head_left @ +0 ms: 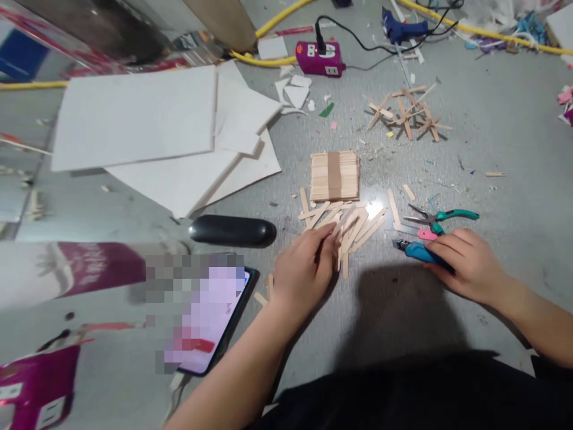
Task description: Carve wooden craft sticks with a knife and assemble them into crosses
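Observation:
My left hand (304,266) is at the left of a loose pile of wooden craft sticks (358,227). Its thumb and fingers are closed on a craft stick (344,221) that points up and away. My right hand (470,263) is closed around the back part of a blue utility knife (421,251), whose tip points left over the table. Just beyond that hand lie green-handled pliers (457,214) with their jaws apart, and a small pink-handled tool (428,234). A banded bundle of craft sticks (320,176) lies behind the loose pile.
White foam boards (134,119) are stacked at the back left. Near my left forearm are a black case (233,231) and a phone (210,334). Farther back are stick assemblies (405,113), a purple power strip (308,58), a blue glue gun (403,27) and cables.

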